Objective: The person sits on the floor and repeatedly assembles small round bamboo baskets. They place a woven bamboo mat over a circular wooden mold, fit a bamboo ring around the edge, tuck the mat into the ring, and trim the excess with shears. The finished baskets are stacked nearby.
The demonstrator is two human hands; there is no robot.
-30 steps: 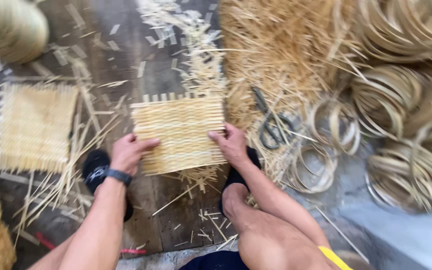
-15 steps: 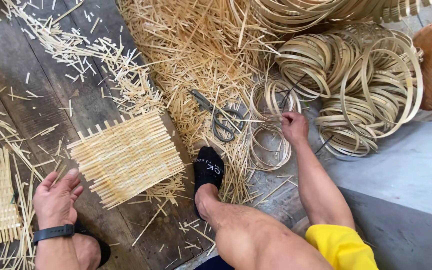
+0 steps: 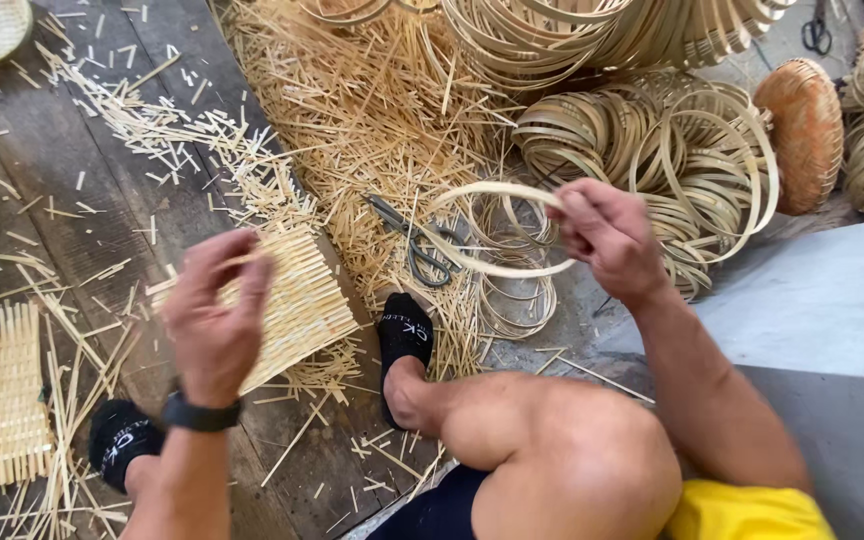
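Your left hand (image 3: 214, 318) hovers with fingers loosely curled, thumb and forefinger pinching a thin bamboo sliver; the woven bamboo mat (image 3: 287, 300) lies right behind it on the plank floor (image 3: 72, 180). Just right of that, the scissors (image 3: 414, 240) rest on loose splints. Your right hand (image 3: 607, 240) pinches a thin bamboo hoop (image 3: 497, 230), which extends left of your fingers above the scissors, with stacked rings (image 3: 692, 160) beyond.
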